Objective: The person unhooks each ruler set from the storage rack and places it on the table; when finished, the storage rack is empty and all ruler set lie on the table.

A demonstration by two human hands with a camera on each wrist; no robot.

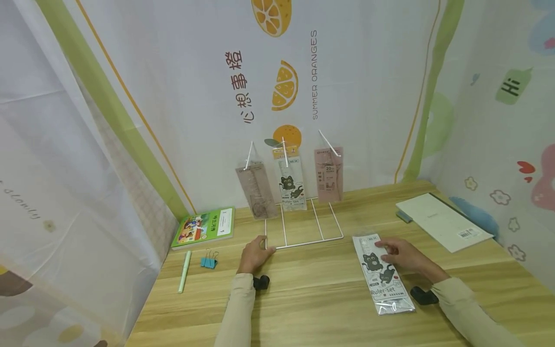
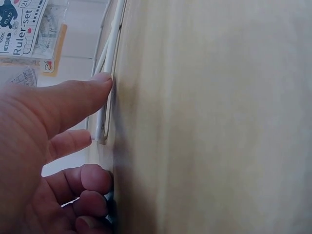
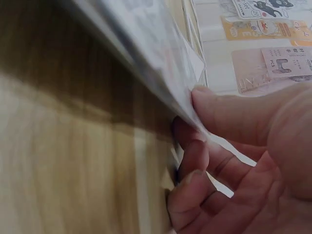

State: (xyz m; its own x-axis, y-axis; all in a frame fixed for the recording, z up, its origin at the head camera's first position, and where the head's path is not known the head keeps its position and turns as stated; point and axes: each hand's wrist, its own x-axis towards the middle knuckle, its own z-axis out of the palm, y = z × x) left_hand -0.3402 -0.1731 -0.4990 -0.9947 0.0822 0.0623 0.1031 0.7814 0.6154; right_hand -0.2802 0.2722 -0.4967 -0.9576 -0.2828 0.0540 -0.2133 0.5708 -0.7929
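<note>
On the wooden table (image 1: 312, 299), right of centre, lies a clear-packed ruler set (image 1: 382, 274) with a black cat print, its long side running away from the person. The right hand (image 1: 401, 254) rests on the upper part of this pack; the right wrist view shows the thumb on top of the plastic edge and the fingers curled beneath it, pinching the pack, with that edge lifted off the table.

The left hand (image 1: 255, 255) sits at the front left corner of a white wire display stand (image 1: 303, 231). The left wrist view shows the thumb and forefinger extended and touching the wire base (image 2: 105, 117), while the other fingers curl loosely and hold nothing.

Three packs hang from the stand's hooks: a brown ruler pack (image 1: 257, 190) on the left, a second cat ruler set (image 1: 291, 185) in the middle, and a pink ruler pack (image 1: 329, 174) on the right.

Left of the stand lie a green booklet (image 1: 204, 227), a blue binder clip (image 1: 209, 262) and a pale green pen (image 1: 184, 271). A white notebook (image 1: 442, 221) lies near the table's right rear corner. A printed curtain (image 1: 277, 72) with orange slices forms the backdrop.
</note>
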